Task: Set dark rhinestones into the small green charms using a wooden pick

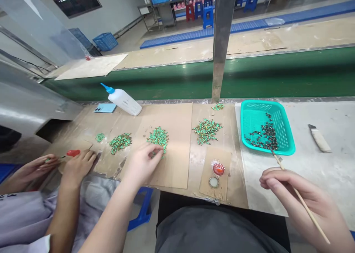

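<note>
My left hand (142, 162) reaches forward onto a brown cardboard sheet (172, 134), its fingertips pinched at the near edge of a pile of small green beads (158, 136). What they grip is too small to name. My right hand (302, 199) is closed on a thin wooden stick (301, 201). The stick's tip lies at the near rim of a teal plastic basket (251, 114) holding several dark beads (264, 134). A second green bead pile (207, 130) lies between the two hands.
At the left a co-worker's two hands (62, 164) work beside a red item (73, 153) and more green bead piles (120, 142). A white glue bottle (123, 99), a blue phone (104, 108), a red cap (218, 168), a steel post (222, 42) and a knife (318, 137) are nearby.
</note>
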